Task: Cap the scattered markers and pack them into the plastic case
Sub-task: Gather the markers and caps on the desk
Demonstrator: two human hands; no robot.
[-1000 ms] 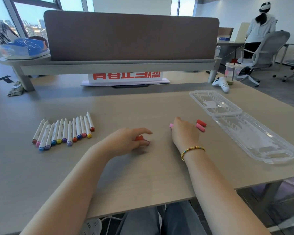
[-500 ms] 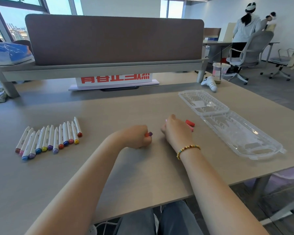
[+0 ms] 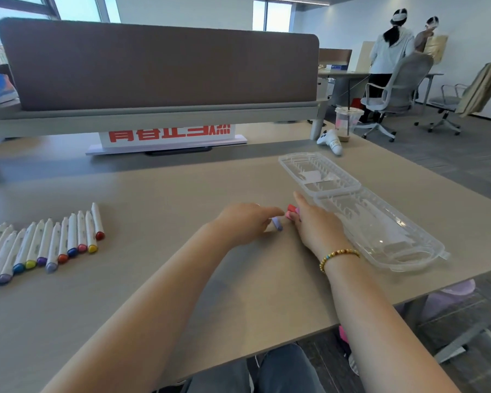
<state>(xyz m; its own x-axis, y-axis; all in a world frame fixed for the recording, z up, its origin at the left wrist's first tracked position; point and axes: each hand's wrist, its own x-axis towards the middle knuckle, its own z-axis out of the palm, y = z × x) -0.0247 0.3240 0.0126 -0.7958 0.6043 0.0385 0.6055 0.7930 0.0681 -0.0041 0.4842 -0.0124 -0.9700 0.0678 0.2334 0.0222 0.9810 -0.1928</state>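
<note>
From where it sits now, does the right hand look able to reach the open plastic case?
Probably yes: the right hand lies right beside the plastic case, with nothing between them.

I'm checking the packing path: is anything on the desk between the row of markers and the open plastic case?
Yes. Both hands, left hand and right hand, and the loose caps lie between the markers and the plastic case.

Beige desk (image 3: 125, 321); brown partition (image 3: 159, 66) across far edge. Windows (image 3: 77, 8) far left, daylight. White walls. Grey swivel chairs (image 3: 394, 89) far right on grey floor (image 3: 465, 154).
</note>
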